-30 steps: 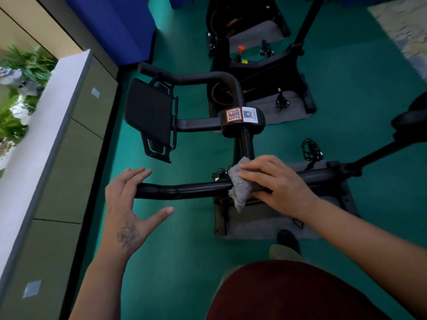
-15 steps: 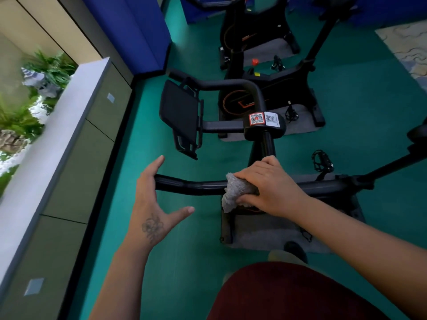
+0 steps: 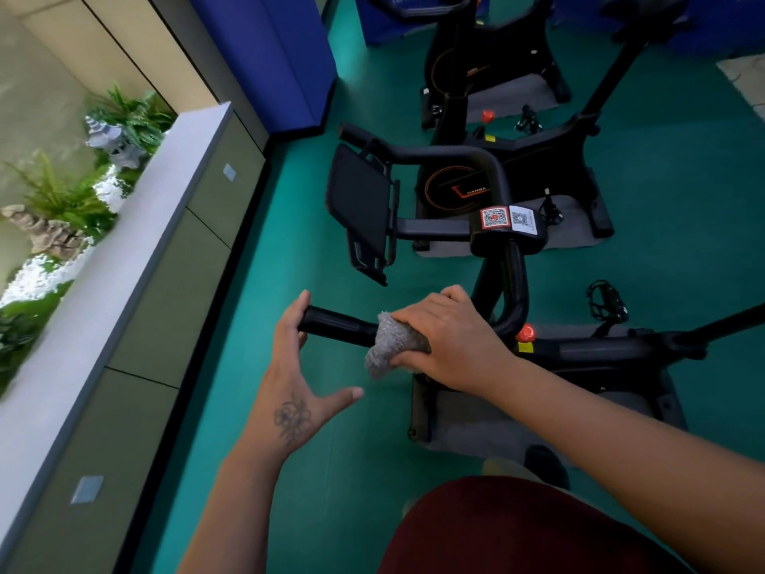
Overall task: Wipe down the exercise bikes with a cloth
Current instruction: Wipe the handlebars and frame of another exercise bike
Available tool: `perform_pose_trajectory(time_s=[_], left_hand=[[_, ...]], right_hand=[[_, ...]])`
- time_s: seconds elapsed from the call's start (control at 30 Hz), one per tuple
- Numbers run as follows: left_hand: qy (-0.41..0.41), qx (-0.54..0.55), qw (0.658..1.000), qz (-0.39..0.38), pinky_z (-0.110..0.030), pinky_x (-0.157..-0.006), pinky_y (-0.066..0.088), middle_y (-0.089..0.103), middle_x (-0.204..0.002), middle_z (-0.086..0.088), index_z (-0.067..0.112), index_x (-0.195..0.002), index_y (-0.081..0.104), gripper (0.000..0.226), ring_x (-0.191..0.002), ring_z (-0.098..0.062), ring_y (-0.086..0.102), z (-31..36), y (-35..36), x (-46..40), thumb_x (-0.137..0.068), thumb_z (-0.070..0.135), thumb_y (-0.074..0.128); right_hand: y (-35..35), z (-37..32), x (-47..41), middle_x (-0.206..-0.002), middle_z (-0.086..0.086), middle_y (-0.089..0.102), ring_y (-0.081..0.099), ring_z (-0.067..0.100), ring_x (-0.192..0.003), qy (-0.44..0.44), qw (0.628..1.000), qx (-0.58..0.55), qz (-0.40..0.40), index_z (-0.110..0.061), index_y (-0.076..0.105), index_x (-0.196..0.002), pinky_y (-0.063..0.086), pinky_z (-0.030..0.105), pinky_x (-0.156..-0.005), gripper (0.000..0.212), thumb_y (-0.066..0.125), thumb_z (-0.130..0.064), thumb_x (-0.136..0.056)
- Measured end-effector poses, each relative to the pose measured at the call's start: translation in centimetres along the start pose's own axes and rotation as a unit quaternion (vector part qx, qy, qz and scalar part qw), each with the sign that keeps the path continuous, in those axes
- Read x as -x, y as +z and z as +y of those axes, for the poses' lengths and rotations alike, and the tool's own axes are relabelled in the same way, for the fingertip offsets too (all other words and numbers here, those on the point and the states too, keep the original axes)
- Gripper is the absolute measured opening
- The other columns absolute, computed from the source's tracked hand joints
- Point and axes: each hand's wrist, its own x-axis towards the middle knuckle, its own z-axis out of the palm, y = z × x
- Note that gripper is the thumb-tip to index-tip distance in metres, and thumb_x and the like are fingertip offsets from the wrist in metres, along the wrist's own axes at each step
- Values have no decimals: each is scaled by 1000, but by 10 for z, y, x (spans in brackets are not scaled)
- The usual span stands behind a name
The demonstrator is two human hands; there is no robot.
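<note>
Closest in, at about 6 o'clock, there's a dark red garment (image 3: 517, 532) cut off by the bottom edge, with a shoe (image 3: 546, 466) poking out just past it, mostly hidden. The left hand (image 3: 294, 379) sits at the tip of the near handlebar (image 3: 335, 323): thumb stuck out to the side, fingers going over the bar end, but their tips are hidden behind it so I can't tell how tight they curl. Flower tattoo on the back of it. The right hand (image 3: 447, 341) is clamped around a grey cloth (image 3: 389, 345) bunched on that same bar, right beside the left hand, and the cloth hangs a bit below the bar. So the cloth is on the nearest exercise bike (image 3: 600, 350), whose frame runs off toward 3 o'clock and gets cut by the edge; a red knob (image 3: 525, 333) sits by the stem. At 12 o'clock are the tablet holder (image 3: 360, 209) and QR stickers (image 3: 507, 219), text too small to read. Past that a second bike (image 3: 517, 167), then a third (image 3: 488, 55) cropped at the top. Open green floor (image 3: 298, 250) runs between the bikes and the low cabinets (image 3: 165, 283) along 9 to 11 o'clock. Plants (image 3: 62, 196) behind the ledge look blurry.
</note>
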Motion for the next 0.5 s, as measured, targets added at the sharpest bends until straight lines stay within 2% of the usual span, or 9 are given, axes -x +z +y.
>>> perform_pose_trajectory(time_s=[0.13, 0.3, 0.4, 0.5], left_hand=[[-16, 2, 1000, -11, -51, -130, 32, 15, -175, 23, 37, -170, 10, 135, -162, -5, 22, 5, -4, 1, -70, 30, 101], [-44, 17, 999, -15, -53, -128, 34, 10, -170, 39, 57, -165, 6, 137, -161, -17, 29, 4, -8, 7, -69, 33, 101], [-37, 24, 999, -18, -53, -127, 35, 12, -172, 35, 53, -167, 6, 135, -160, -17, 30, 3, -10, 8, -71, 37, 100], [-24, 17, 999, -20, -50, -129, 33, 15, -175, 27, 40, -170, 6, 136, -161, -6, 26, -2, -13, 9, -72, 31, 101]], right_hand=[[11, -14, -12, -114, -5, 75, 65, 16, -100, -5, 1000, 1, 4, -18, 68, -127, 38, 39, -96, 64, 69, -65, -84], [16, -19, -18, -112, -8, 75, 65, 15, -97, -8, 1000, -20, 20, -19, 67, -126, 35, 35, -93, 67, 58, -70, -84], [19, -30, -27, -114, -6, 76, 67, 15, -98, -17, 998, -45, 52, -16, 68, -128, 40, 39, -90, 67, 58, -66, -85], [24, -49, -43, -116, -2, 76, 68, 19, -101, -22, 996, -48, 70, -12, 67, -128, 42, 39, -91, 66, 61, -63, -87]])
